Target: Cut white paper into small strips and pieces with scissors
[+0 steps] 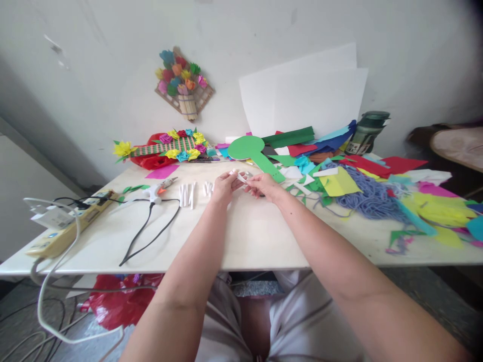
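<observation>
Nearest the camera, two bare forearms run out over the near edge of the white table (241, 241), meeting at its middle. The left hand (223, 188) and right hand (266, 186) pinch a small white paper strip (240, 176) between them, fingertips closed on its ends, lifted just off the surface so both hands can work it. To the left lie more rolled white paper pieces (188, 193), kept within reach, and beyond them a glue gun (157, 190) whose black cord trails toward a power strip (64, 226) at the near-left edge. To the right sprawl coloured paper scraps (339, 183) and blue yarn (368, 196); a green paper paddle shape (252, 151) lies farther off.
</observation>
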The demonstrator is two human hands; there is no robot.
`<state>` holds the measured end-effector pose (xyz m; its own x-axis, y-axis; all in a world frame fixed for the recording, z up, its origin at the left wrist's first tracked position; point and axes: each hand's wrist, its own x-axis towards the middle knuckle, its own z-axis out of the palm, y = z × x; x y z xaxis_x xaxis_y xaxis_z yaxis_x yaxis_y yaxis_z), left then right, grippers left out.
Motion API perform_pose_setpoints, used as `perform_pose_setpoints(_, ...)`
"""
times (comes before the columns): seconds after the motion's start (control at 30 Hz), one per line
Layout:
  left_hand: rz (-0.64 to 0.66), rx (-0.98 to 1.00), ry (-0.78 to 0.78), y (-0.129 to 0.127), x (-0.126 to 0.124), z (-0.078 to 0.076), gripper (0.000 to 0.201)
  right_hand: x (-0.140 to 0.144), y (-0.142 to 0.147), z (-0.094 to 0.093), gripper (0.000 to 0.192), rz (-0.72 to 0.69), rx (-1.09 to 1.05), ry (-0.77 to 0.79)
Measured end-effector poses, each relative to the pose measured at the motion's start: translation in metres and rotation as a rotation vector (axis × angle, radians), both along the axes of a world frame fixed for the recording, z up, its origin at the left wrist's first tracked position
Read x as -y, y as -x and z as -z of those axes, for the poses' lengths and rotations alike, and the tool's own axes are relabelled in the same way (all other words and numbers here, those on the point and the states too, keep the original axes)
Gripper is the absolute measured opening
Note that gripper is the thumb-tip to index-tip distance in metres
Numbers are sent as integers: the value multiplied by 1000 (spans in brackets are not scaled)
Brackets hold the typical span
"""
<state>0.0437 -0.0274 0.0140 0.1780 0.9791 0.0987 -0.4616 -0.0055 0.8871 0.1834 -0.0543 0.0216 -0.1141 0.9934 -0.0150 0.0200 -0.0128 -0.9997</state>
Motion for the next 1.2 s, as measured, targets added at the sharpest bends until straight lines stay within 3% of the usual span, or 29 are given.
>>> perform_pose_setpoints(0.23, 15, -18, -22, -1, -1, 1, 18, 1, 0, -2, 23, -20, -9, 8)
perform_pose_setpoints(0.57, 74, 10, -27, -4, -1, 2, 13, 1, 3, -1, 19, 61, 60, -31)
perform_pose_setpoints(0.77, 151, -27, -54, -4, 0, 4, 17, -2, 2, 2, 18, 46, 53, -75)
perform_pose_setpoints(1.2, 173, -43, -60, -5, 3, 3, 21, -1, 2, 1, 21, 28, 51, -74)
